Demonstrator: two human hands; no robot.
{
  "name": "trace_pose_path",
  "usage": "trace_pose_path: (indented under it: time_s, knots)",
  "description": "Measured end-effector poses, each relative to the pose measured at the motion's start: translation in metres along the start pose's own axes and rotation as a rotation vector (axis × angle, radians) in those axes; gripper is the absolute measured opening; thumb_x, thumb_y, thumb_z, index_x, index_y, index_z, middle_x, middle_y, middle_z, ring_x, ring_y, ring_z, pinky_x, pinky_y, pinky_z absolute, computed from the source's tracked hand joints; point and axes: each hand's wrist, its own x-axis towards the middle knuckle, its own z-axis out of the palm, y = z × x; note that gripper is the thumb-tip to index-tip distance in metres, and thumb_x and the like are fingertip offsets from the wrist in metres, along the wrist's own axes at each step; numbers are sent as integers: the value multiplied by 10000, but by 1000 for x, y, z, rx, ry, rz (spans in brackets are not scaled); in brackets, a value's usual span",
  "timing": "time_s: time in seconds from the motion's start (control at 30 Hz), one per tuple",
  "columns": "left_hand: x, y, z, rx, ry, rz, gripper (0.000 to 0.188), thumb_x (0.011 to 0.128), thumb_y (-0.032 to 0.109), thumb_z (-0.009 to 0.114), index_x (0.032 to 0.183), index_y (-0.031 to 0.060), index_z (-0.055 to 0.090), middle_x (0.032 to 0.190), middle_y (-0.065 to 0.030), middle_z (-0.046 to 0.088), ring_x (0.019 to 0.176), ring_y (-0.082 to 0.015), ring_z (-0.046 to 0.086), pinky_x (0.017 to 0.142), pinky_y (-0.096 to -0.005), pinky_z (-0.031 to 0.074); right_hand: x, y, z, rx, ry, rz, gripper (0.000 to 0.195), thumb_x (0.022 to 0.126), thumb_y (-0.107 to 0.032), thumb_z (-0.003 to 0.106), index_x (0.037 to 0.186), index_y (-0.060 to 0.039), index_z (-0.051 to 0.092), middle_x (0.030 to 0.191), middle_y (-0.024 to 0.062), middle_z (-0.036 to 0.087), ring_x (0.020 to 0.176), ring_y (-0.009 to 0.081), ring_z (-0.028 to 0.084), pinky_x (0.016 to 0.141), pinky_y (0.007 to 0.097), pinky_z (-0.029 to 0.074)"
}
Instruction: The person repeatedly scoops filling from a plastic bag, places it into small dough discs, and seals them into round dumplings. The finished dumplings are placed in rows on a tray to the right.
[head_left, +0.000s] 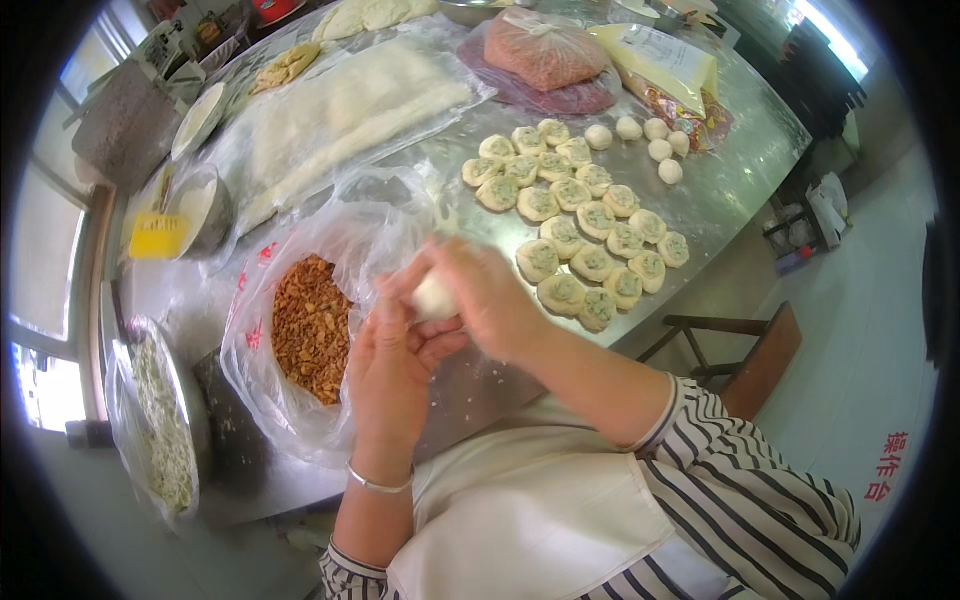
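Note:
Between my two hands is a smooth white dough ball (435, 297), just right of a plastic bag. My left hand (401, 345) cups it from below, fingers curled around it. From above and the right, my right hand (480, 289), blurred, closes over it. The open bag holds a crumbly reddish-brown filling (311, 330). Several flattened dough rounds with a greenish filling on top (596, 219) lie in rows to the right. Beyond them sit several plain dough balls (659, 150).
A metal bowl of shredded pale-green filling (161, 427) stands at the left edge, below a floury bowl (199, 210) and a yellow scraper (159, 236). Plastic-covered dough (360, 105), a bag of pinkish filling (547, 49) and a yellow packet (660, 60) lie farther back. A wooden chair (761, 360) stands right.

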Motion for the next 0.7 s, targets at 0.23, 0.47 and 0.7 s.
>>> trace_pose_path:
  time_s: [0.23, 0.47, 0.7]
  knots:
    - [62, -21, 17, 806, -62, 120, 399, 1039, 197, 588, 1346, -57, 571, 1187, -110, 646, 1029, -164, 668, 832, -301, 572, 3, -50, -127, 648, 655, -88, 438, 1109, -347, 422, 1175, 68, 543, 1181, 245, 617, 1109, 346, 628, 1070, 485, 513]
    - [148, -49, 18, 1529, -17, 391, 411, 995, 306, 566, 1238, -4, 685, 1179, -225, 674, 1092, -370, 658, 927, -415, 524, -17, -89, -223, 611, 684, -277, 643, 1113, -333, 415, 1501, 134, 205, 1516, 310, 379, 1386, 471, 446, 1198, 525, 416]
    - [173, -69, 60, 1615, 182, 258, 424, 875, 359, 690, 1092, -4, 658, 1096, -236, 663, 1084, -394, 640, 909, -475, 521, -40, -78, -210, 502, 674, -280, 654, 1088, -261, 487, 1498, 148, 183, 1472, 369, 393, 1350, 469, 497, 1167, 485, 457]
